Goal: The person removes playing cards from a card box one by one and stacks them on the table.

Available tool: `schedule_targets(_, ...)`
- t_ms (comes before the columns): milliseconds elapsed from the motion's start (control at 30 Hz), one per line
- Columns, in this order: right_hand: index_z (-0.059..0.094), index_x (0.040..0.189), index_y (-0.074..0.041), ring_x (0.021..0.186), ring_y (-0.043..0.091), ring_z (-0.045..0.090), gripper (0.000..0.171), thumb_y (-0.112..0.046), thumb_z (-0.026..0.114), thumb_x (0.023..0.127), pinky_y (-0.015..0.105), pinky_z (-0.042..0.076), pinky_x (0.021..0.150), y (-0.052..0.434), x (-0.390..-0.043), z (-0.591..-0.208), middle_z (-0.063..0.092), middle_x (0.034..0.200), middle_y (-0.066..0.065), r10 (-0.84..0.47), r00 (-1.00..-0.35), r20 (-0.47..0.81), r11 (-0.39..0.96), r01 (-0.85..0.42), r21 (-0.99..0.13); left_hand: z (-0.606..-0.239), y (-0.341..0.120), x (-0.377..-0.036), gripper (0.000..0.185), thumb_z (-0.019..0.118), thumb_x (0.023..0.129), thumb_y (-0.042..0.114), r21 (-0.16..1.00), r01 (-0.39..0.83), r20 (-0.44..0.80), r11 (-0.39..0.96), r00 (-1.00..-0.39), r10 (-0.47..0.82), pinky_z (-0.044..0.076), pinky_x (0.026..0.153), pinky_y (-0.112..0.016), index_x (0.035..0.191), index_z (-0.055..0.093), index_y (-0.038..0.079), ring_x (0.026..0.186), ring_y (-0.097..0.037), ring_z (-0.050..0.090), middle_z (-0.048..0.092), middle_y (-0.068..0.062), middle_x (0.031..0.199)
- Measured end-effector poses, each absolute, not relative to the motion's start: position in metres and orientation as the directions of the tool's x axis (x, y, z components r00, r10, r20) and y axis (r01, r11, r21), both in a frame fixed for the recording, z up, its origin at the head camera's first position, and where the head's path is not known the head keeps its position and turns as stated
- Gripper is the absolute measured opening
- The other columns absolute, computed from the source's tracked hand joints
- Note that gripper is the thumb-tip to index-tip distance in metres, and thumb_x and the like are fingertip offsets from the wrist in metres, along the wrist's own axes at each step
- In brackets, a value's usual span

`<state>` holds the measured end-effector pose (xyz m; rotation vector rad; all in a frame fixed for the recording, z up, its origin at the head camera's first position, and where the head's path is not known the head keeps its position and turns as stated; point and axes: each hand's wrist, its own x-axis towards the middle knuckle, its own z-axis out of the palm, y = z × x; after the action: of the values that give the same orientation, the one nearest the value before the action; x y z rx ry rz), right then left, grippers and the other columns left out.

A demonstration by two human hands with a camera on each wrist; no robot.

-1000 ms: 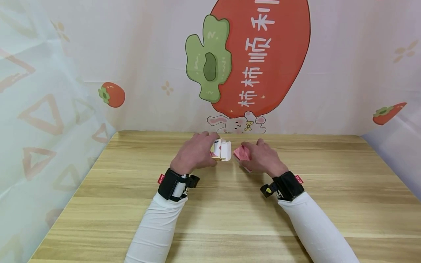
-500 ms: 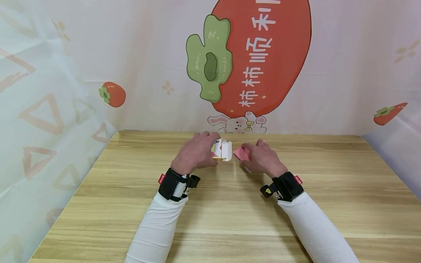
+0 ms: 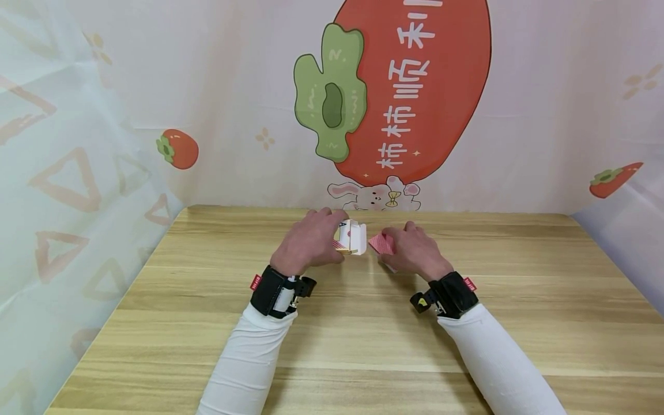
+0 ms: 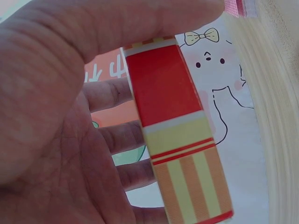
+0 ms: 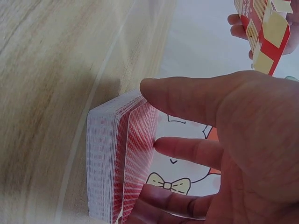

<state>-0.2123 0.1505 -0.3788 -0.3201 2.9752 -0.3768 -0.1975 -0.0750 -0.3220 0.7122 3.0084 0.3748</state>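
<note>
My left hand (image 3: 309, 242) holds a card box (image 3: 355, 239) between thumb and fingers, tilted above the table. Red, cream and orange stripes run along the narrow side of the box (image 4: 180, 126) in the left wrist view. Its flap end stands open towards the right hand; an A shows on its pale face. My right hand (image 3: 415, 248) grips a deck of playing cards (image 5: 102, 163) with red patterned backs, the thumb at one edge and fingertips against the top. A narrow gap separates the uppermost card (image 5: 140, 140) from the stack. The palm hides part of the deck in the head view.
Both hands are near the back edge of a wooden table (image 3: 363, 346). Behind it hangs a white cloth (image 3: 233, 86) printed with persimmons, a rabbit and lettering. Black straps with small cameras sit on both wrists.
</note>
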Motion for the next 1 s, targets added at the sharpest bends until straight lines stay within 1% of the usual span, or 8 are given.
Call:
schedule_targets(133, 0.057, 0.143, -0.011, 0.102, 0.037, 0.052, 0.066, -0.034, 0.079, 0.085, 0.045, 0.051, 0.072, 0.1502, -0.2121, -0.3790, 0.054, 0.111, 0.020, -0.230, -0.969, -0.087, 0.946, -0.201, -0.255, -0.3222, -0.0749, -0.1969, 0.072, 0.090, 0.073, 0.021, 0.242, 0.440, 0.033, 0.865, -0.894, 0.446, 0.052, 0.080, -0.040, 0.137, 0.057, 0.012, 0.099, -0.027, 0.054, 0.061, -0.009, 0.114)
schedule_targets(333, 0.058, 0.142, -0.010, 0.102, 0.036, 0.052, 0.066, -0.034, 0.080, 0.085, 0.046, 0.051, 0.073, 0.1498, -0.2119, -0.3792, 0.055, 0.110, 0.019, -0.225, -0.971, -0.082, 0.946, -0.197, -0.259, -0.3226, -0.0741, -0.1970, 0.074, 0.090, 0.072, 0.021, 0.249, 0.435, 0.033, 0.866, -0.897, 0.441, 0.053, 0.079, -0.041, 0.138, 0.056, 0.012, 0.100, -0.027, 0.054, 0.061, -0.010, 0.117)
schedule_targets(1000, 0.058, 0.141, -0.009, 0.102, 0.036, 0.051, 0.065, -0.033, 0.080, 0.085, 0.045, 0.051, 0.074, 0.1498, -0.2128, -0.3805, 0.056, 0.111, 0.019, -0.223, -0.971, -0.083, 0.945, -0.194, -0.262, -0.3220, -0.0731, -0.1965, 0.073, 0.089, 0.073, 0.021, 0.231, 0.433, 0.020, 0.871, -0.898, 0.440, 0.053, 0.078, -0.042, 0.138, 0.056, 0.014, 0.100, -0.027, 0.054, 0.060, -0.009, 0.117)
